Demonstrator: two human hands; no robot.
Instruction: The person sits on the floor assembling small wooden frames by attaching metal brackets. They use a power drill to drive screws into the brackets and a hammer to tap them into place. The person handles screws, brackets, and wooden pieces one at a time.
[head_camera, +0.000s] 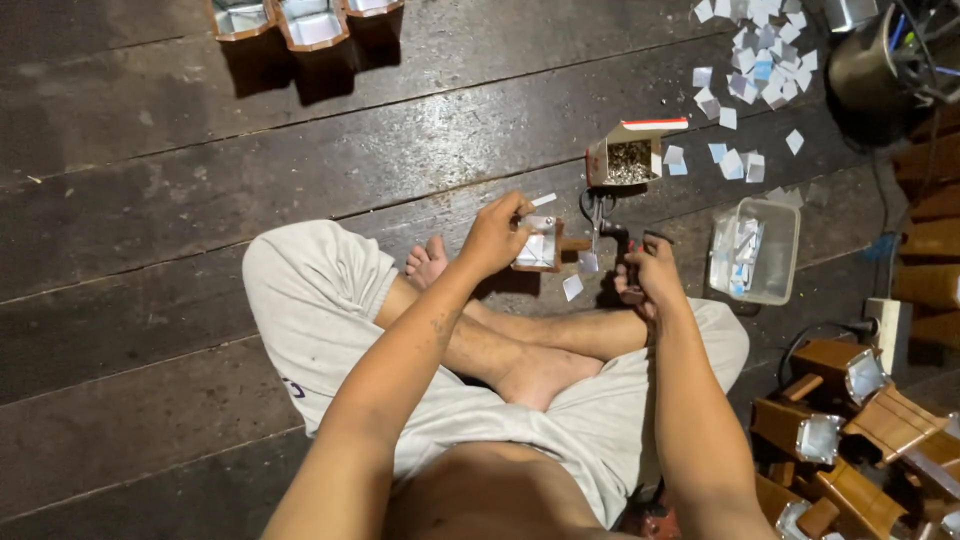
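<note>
Bare floorboards (130, 170) wide open at left; right side crowded with wooden pieces (850, 440). Left hand (495, 235) grips small brown mirrored box (538, 245). Right hand (648, 280) closed on dark tool (622, 262).

- Setting: informal craft workshop on the floor of a home.
- Dark wooden plank floor (150, 180), used as the bench.
- Brown wooden pieces with foil inserts (850, 430), heaped near right.
- Small box of staples (628, 155), far.
- Cut paper squares (755, 60), scattered far right.
</note>
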